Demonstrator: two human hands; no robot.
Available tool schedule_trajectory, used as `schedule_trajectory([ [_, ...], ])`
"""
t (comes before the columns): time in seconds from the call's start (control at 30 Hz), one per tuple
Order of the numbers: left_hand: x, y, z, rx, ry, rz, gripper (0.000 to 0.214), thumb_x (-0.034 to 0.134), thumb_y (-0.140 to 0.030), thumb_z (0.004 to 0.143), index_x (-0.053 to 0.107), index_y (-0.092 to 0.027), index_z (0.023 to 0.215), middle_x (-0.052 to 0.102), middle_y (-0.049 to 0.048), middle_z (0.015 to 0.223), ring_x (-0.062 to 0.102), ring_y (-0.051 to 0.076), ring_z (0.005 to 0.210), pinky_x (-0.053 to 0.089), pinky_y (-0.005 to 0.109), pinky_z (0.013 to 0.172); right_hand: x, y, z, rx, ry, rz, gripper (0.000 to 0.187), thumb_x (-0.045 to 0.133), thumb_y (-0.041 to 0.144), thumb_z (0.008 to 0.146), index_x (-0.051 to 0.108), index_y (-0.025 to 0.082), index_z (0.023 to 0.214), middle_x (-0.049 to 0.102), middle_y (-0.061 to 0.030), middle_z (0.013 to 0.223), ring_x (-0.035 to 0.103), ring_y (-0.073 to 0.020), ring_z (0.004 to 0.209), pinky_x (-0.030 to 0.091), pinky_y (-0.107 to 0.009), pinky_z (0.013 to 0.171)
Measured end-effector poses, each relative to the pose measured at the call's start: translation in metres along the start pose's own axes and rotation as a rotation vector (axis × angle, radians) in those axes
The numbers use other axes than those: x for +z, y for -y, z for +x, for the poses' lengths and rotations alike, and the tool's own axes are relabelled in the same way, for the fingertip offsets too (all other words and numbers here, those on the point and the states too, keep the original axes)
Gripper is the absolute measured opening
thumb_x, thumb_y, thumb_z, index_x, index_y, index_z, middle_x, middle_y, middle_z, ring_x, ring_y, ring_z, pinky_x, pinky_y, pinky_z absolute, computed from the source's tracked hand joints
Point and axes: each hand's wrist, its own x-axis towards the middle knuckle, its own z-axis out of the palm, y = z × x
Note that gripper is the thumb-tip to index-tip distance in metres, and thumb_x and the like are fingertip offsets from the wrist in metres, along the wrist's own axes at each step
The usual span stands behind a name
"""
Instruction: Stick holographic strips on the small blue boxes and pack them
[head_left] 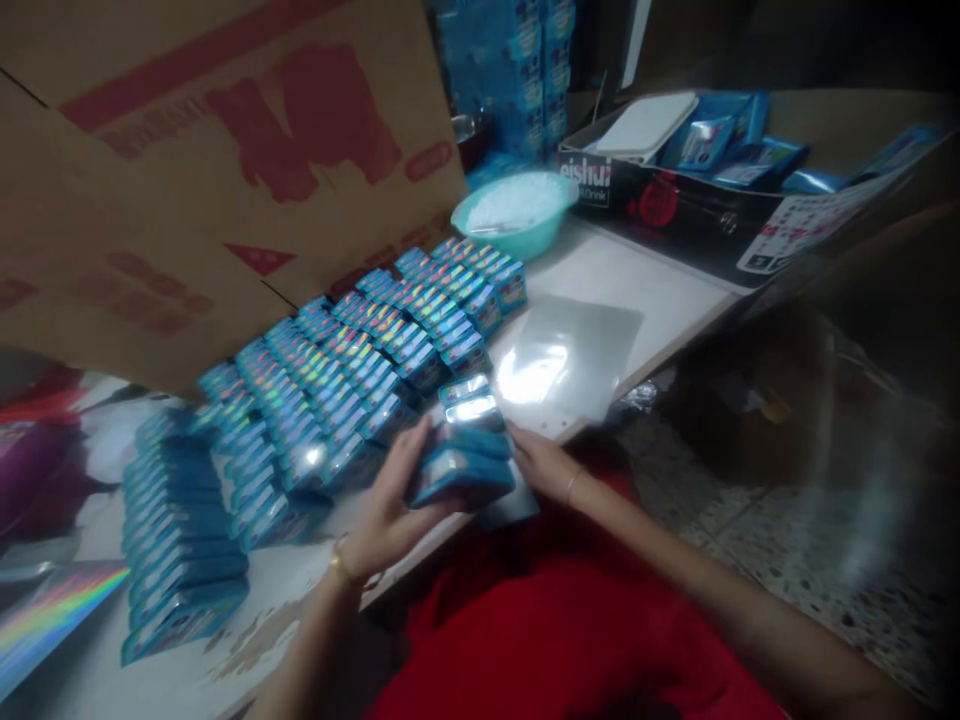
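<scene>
Both my hands hold a short row of small blue boxes [466,455] with shiny holographic tops at the near edge of the white table [645,290]. My left hand [390,505] presses the row's left end, fingers closed against it. The row's right end is gripped by my right hand [541,465]. Just beyond them, many more of the same blue boxes [360,350] stand in long rows across the table. A further stack of blue boxes [180,540] lies flat at the left.
A large cardboard flap [210,170] with red print leans over the table's back left. A teal bowl [514,212] stands behind the rows, a clear plastic sheet [570,360] lies to the right, and a black carton [697,200] holds blue packets. Holographic sheet [52,610] lies bottom left.
</scene>
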Motion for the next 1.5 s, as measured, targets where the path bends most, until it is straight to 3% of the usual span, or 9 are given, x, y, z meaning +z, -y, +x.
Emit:
schedule_trajectory([
  [0.17, 0.046, 0.014, 0.021, 0.091, 0.074, 0.087, 0.076, 0.057, -0.035, 0.085, 0.02, -0.022, 0.15, 0.041, 0.0164, 0.134, 0.042, 0.029, 0.124, 0.037, 0.045, 0.104, -0.006, 0.0, -0.003, -0.04, 0.031, 0.104, 0.048, 0.038, 0.024, 0.092, 0.041, 0.02, 0.141, 0.064, -0.0091, 0.117, 0.057, -0.0239, 0.111, 0.045, -0.044, 0.098],
  [0.4, 0.066, 0.011, 0.037, 0.058, 0.126, 0.399, 0.079, 0.061, -0.033, 0.078, 0.027, -0.02, 0.148, 0.04, 0.018, 0.139, 0.036, 0.036, 0.127, 0.027, 0.053, 0.105, 0.002, -0.01, -0.007, -0.022, -0.017, 0.126, 0.05, 0.036, 0.025, 0.092, 0.041, 0.022, 0.141, 0.063, -0.0091, 0.119, 0.055, -0.025, 0.117, 0.042, -0.047, 0.103],
  [0.57, 0.022, 0.026, 0.034, 0.083, -0.013, 0.497, 0.074, 0.055, -0.051, 0.083, 0.028, -0.024, 0.147, 0.021, 0.0133, 0.154, 0.018, 0.034, 0.141, 0.018, 0.049, 0.111, 0.005, -0.011, -0.009, -0.005, -0.012, 0.128, 0.049, 0.034, 0.028, 0.093, 0.041, 0.021, 0.141, 0.058, -0.0104, 0.128, 0.053, -0.0257, 0.12, 0.039, -0.048, 0.106],
  [0.7, -0.017, 0.077, 0.04, -0.199, -0.033, 0.747, 0.091, 0.058, -0.056, 0.078, 0.02, -0.014, 0.149, 0.013, 0.0197, 0.156, 0.004, 0.04, 0.144, 0.007, 0.061, 0.111, 0.006, -0.009, -0.012, 0.003, -0.038, 0.11, 0.05, 0.034, 0.029, 0.094, 0.041, 0.021, 0.142, 0.057, -0.0108, 0.129, 0.052, -0.0259, 0.121, 0.039, -0.048, 0.107],
  [0.87, -0.01, 0.117, 0.059, -0.342, 0.089, 0.896, 0.073, 0.048, -0.046, 0.086, 0.026, -0.013, 0.147, 0.02, 0.0185, 0.155, 0.008, 0.037, 0.144, 0.006, 0.063, 0.111, 0.011, -0.013, -0.012, -0.008, -0.076, 0.078, 0.049, 0.035, 0.029, 0.093, 0.042, 0.021, 0.141, 0.059, -0.0101, 0.126, 0.055, -0.025, 0.118, 0.042, -0.046, 0.104],
  [1.1, 0.015, 0.103, 0.063, -0.328, -0.056, 0.903, 0.066, 0.049, -0.032, 0.085, 0.029, -0.006, 0.143, 0.041, 0.0252, 0.141, 0.035, 0.036, 0.134, 0.003, 0.063, 0.111, 0.004, -0.005, -0.022, -0.019, -0.056, 0.102, 0.05, 0.033, 0.027, 0.094, 0.039, 0.022, 0.143, 0.057, -0.0101, 0.123, 0.053, -0.0229, 0.118, 0.039, -0.043, 0.107],
  [1.23, 0.022, 0.095, 0.055, -0.267, -0.142, 0.874, 0.072, 0.06, -0.034, 0.077, 0.036, -0.008, 0.139, 0.054, 0.0195, 0.12, 0.049, 0.034, 0.113, 0.006, 0.061, 0.111, -0.004, 0.005, -0.038, -0.041, 0.009, 0.087, 0.062, 0.047, 0.033, 0.089, 0.031, 0.019, 0.147, 0.051, -0.0119, 0.126, 0.052, -0.0238, 0.118, 0.039, -0.041, 0.107],
  [1.33, 0.014, 0.093, 0.047, -0.244, -0.189, 0.765, 0.07, 0.066, -0.041, 0.072, 0.045, -0.01, 0.131, 0.054, 0.0176, 0.115, 0.05, 0.034, 0.11, 0.017, 0.058, 0.109, 0.001, 0.012, -0.046, -0.036, -0.018, 0.006, 0.073, 0.057, 0.037, 0.083, 0.028, 0.018, 0.147, 0.042, -0.0135, 0.137, 0.046, -0.0266, 0.125, 0.038, -0.041, 0.108],
  [1.5, -0.027, 0.068, -0.002, -0.189, -0.394, 0.366, 0.071, 0.067, -0.049, 0.072, 0.043, -0.018, 0.131, 0.05, 0.0116, 0.123, 0.048, 0.029, 0.116, 0.036, 0.044, 0.102, 0.02, 0.024, -0.038, 0.056, -0.124, -0.2, 0.062, 0.042, 0.021, 0.084, 0.033, 0.015, 0.145, 0.044, -0.015, 0.139, 0.047, -0.0286, 0.124, 0.043, -0.044, 0.104],
])
